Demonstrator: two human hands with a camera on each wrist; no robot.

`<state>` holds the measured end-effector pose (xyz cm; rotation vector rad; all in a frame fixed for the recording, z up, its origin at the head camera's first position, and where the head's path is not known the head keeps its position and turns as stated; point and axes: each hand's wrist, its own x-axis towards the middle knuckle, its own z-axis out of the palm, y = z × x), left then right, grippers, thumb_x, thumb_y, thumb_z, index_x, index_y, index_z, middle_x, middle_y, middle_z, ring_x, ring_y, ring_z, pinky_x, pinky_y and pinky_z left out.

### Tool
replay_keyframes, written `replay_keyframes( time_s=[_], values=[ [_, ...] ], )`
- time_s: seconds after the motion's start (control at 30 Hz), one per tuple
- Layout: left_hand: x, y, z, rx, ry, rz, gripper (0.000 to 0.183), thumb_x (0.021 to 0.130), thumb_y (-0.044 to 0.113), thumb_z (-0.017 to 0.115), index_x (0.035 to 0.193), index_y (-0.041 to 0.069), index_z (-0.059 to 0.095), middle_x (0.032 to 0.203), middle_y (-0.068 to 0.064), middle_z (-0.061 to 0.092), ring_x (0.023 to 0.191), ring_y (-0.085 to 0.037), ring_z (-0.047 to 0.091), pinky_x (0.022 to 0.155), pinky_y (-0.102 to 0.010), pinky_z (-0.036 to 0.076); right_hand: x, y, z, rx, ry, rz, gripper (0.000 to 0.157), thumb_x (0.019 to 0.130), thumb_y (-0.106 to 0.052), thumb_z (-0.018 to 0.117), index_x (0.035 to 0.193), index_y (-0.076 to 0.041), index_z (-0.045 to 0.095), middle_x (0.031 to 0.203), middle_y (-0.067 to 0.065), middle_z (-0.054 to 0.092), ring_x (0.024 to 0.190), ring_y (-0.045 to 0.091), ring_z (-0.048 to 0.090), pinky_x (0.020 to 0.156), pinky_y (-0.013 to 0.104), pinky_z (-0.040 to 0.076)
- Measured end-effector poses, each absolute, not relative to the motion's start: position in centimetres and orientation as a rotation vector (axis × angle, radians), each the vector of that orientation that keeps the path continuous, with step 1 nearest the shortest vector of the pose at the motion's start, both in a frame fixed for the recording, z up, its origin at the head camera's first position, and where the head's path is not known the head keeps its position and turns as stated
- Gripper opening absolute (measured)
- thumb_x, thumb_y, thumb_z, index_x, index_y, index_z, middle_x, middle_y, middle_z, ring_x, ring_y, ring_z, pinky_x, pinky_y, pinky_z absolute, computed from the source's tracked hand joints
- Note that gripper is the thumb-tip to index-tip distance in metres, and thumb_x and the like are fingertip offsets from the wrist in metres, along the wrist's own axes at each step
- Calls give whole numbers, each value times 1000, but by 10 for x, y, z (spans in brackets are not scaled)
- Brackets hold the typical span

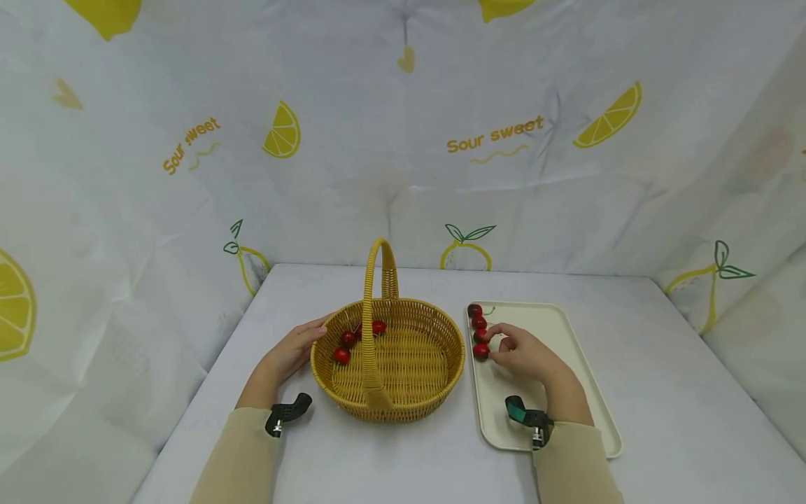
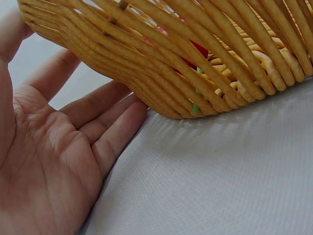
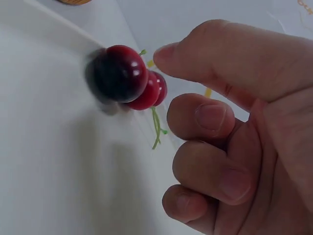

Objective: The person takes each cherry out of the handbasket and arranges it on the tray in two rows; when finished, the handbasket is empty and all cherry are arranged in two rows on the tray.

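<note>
Head: "Sour sweet" lettering (image 1: 495, 134) behind basket (image 1: 415, 358)

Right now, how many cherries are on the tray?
4, along the left edge of the cream tray: the farthest cherry near the far corner, then the second cherry, third cherry and nearest cherry. The right hand could hide more.

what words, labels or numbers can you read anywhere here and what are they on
"Sour sweet": left side of the printed backdrop, in the head view.
"Sour sweet": right of centre on the same backdrop.
Orange marks in the right wrist view's top right corner: cut off and blurred, unreadable.
I see no text on the basket, tray or cherries.
</note>
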<state>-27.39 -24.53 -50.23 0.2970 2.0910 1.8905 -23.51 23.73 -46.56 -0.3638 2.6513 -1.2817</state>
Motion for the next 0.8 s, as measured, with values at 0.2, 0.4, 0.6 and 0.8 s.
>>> replay_keyframes(
  time_s=[0.2, 0.4, 0.6, 0.8],
  values=[
    [-275, -245, -503, 274, 2086, 1895, 59, 105, 33, 54, 156, 7, 43, 159, -11, 43, 149, -29, 35, 118, -44, 30, -230, 238, -446, -450, 2647, -1415, 34, 94, -11, 70, 125, -3, 59, 74, 4, 51, 61, 15, 43, 53, 26, 35],
    [-275, -245, -503, 291, 2080, 1902, 59, 104, 31, 55, 156, 6, 43, 160, -12, 40, 150, -30, 33, 120, -46, 27, -222, 236, -429, -530, 2656, -1546, 29, 95, -8, 69, 122, -6, 58, 73, 4, 50, 61, 13, 41, 52, 27, 34],
    [-274, -245, -502, 307, 2082, 1896, 59, 104, 32, 55, 156, 6, 42, 161, -12, 39, 151, -30, 29, 121, -48, 24, -215, 227, -414, -590, 2596, -1716, 28, 97, -4, 66, 123, -4, 56, 75, 4, 49, 61, 12, 39, 51, 28, 33],
    [-274, -245, -503, 278, 2082, 1895, 60, 105, 33, 55, 157, 6, 41, 162, -10, 38, 151, -29, 30, 121, -47, 24, -209, 206, -400, -670, 2462, -1878, 28, 99, -3, 64, 125, 0, 53, 76, 3, 50, 64, 11, 41, 54, 28, 35]
  ],
)
